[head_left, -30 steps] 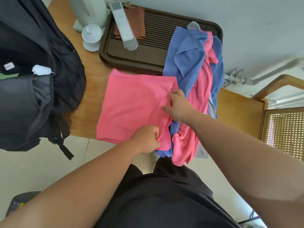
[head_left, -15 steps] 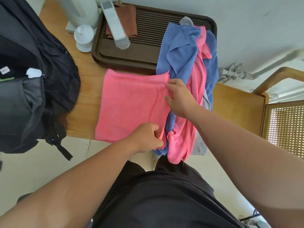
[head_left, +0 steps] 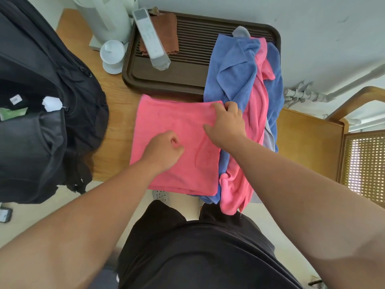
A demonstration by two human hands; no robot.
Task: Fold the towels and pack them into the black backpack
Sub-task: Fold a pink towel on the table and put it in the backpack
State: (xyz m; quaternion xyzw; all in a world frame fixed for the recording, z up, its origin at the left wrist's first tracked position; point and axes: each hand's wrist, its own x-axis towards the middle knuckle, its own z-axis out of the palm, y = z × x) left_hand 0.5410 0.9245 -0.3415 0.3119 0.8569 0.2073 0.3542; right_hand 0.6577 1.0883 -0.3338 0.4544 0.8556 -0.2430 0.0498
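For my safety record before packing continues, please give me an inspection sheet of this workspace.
Surface: wooden table, partly covered.
Job's things: folded pink towel lying flat; heap of blue and pink towels beside it, over the tray's end; black backpack open, at left.
Clutter: brown tray, remote, white kettle, white cup.
Hands: left hand rests curled on the towel; right hand grips its far corner.
Cables: nothing seen.
Surroundings: wall, wooden chair, pipes.

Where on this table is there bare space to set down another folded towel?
On the table, bare wood shows in a strip between the black backpack and the folded pink towel, and a smaller patch between the backpack, the white cup and the brown tray. The right side is crowded: the towel pile covers tray and table edge.
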